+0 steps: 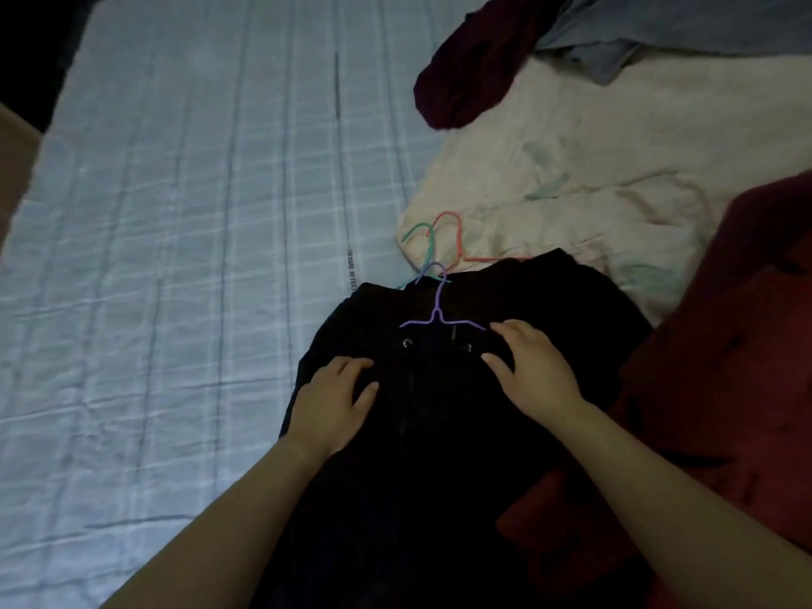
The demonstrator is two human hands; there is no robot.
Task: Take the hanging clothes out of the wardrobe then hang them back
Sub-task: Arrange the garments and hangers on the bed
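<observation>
— Black garment (pixel 439 454) lies flat on the bed, straight in front of the person, top end pointing away from them. Purple hanger (pixel 437 312) sits at that top end: the hook reaches past the fabric edge and the shoulder wires show against the black cloth.

— Hands?

— Left hand (pixel 334 397) is palm-down on the garment's left side, fingers loose, thumb spread, nothing pinched. Right hand (pixel 536 371) is palm-down on the right side, fingertips right by the purple hanger's right shoulder wire, thumb apart. It isn't closed round anything either.

— So no hold on the hanger?

— None visible. Both hands just rest on the cloth.

— What else is in view?

— Green hanger (pixel 422 239) and orange hanger (pixel 457 232), hooks overlapping, just beyond the purple hook. They lie on a cream garment (pixel 593 169), and the black fabric hides their lower parts. Red garment (pixel 725 389) touches the black one's right edge. Maroon garment (pixel 474 63) and blue-grey garment (pixel 659 33) sit at the far side. Pale blue checked sheet (pixel 175 213) covers the left.
</observation>
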